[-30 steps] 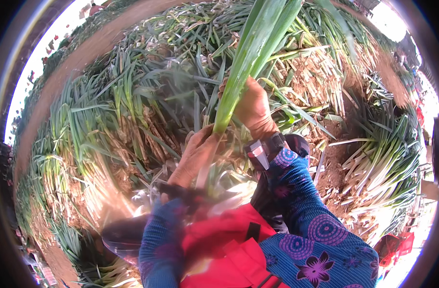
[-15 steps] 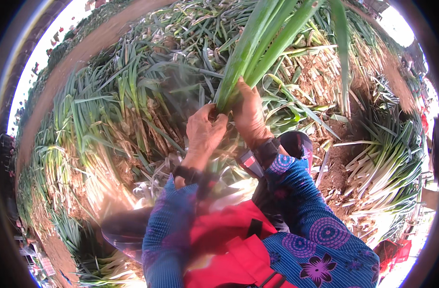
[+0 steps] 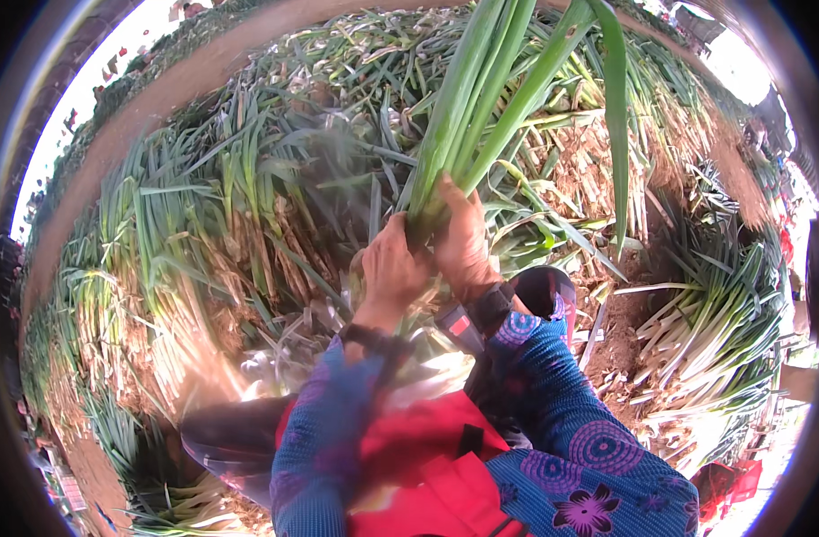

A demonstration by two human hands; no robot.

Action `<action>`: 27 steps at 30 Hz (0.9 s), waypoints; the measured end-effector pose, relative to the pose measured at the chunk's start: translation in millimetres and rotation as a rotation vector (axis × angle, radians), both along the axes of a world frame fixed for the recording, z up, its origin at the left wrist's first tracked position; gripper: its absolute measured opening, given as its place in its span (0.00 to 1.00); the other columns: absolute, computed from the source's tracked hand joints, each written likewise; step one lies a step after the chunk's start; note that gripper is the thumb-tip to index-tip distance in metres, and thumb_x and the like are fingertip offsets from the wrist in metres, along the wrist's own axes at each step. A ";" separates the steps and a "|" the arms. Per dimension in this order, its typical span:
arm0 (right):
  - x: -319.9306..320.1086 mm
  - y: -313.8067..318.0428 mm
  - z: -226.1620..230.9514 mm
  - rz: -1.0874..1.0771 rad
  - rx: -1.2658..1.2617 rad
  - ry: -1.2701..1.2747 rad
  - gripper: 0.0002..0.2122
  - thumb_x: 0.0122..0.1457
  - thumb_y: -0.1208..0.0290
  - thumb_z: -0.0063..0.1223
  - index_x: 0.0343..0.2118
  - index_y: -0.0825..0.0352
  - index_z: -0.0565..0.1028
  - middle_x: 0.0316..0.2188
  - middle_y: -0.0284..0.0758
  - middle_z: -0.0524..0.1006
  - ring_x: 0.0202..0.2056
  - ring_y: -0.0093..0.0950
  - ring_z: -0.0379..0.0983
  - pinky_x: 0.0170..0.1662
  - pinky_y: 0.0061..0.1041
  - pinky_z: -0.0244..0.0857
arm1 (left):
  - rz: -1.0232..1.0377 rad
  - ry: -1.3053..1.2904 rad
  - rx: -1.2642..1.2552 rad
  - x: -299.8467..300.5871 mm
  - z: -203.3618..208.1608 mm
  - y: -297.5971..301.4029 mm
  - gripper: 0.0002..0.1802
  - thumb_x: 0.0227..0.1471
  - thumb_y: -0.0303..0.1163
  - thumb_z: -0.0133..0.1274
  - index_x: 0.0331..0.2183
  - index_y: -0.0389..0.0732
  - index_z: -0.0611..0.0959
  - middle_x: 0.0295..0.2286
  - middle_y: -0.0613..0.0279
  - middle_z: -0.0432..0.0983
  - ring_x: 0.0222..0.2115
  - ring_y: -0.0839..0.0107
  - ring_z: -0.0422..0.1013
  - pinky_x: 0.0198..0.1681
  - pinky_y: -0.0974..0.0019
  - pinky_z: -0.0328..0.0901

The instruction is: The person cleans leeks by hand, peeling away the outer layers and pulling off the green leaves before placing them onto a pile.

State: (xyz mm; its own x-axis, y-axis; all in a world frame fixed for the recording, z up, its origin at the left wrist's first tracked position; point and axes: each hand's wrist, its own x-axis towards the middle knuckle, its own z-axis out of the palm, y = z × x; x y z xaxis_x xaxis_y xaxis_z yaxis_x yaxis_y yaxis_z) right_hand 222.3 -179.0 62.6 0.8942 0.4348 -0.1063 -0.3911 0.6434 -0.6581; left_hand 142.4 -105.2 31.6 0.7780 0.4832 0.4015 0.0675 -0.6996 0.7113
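A large green onion (image 3: 468, 107) stands up in front of me, its broad leaves spreading toward the top of the view. Around its lower part both hands are closed, side by side. My left hand (image 3: 393, 271) grips it from the left, fingers curled. From the right, my right hand (image 3: 464, 240) wraps it, thumb lying up along the leaves. The pale end of the stalk is hidden behind my hands. Below them, between my knees, lie pale peeled leaves and stalks (image 3: 436, 358), partly blurred.
Piles of green onions with brown roots (image 3: 177, 295) stand at left. More unpeeled stalks (image 3: 580, 152) lie ahead to the right. A bundle of white-stemmed green onions (image 3: 709, 331) rests on bare soil (image 3: 620, 336) at right. A red container (image 3: 727, 488) sits at lower right.
Both hands and the green onion have come slightly lower, toward me. My left hand has moved right, closer to the right hand, and its fingers have closed further around the stalk.
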 end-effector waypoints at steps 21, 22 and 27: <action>48.3 -13.1 0.2 0.326 0.435 0.102 0.21 0.59 0.50 0.42 0.37 0.68 0.70 0.23 0.35 0.69 0.24 0.30 0.65 0.27 0.30 0.61 | -0.325 0.084 -1.019 -22.2 -11.1 19.7 0.16 0.60 0.34 0.45 0.42 0.32 0.77 0.31 0.63 0.77 0.28 0.79 0.71 0.32 0.77 0.67; 49.7 -13.9 2.3 0.412 0.499 0.028 0.22 0.59 0.49 0.41 0.35 0.69 0.71 0.22 0.34 0.68 0.23 0.29 0.64 0.26 0.29 0.60 | -0.370 0.080 -0.950 -21.8 -14.9 20.2 0.15 0.60 0.33 0.45 0.42 0.31 0.76 0.32 0.61 0.77 0.28 0.77 0.72 0.32 0.76 0.68; 39.0 -5.2 13.2 0.797 0.745 -0.182 0.23 0.58 0.49 0.40 0.34 0.69 0.72 0.19 0.31 0.64 0.20 0.25 0.60 0.22 0.25 0.56 | -0.449 -0.141 -0.468 -29.2 -71.1 47.3 0.09 0.58 0.28 0.47 0.35 0.32 0.78 0.29 0.61 0.76 0.26 0.72 0.72 0.29 0.67 0.66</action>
State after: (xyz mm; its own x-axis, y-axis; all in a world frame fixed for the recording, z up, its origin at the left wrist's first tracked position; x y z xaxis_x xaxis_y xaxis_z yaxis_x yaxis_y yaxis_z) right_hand 261.4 -184.3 75.8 0.3056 0.7936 0.5261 -0.8065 0.5094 -0.3001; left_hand 113.2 -57.9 -39.4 0.9000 0.2725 0.3403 -0.2742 -0.2530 0.9278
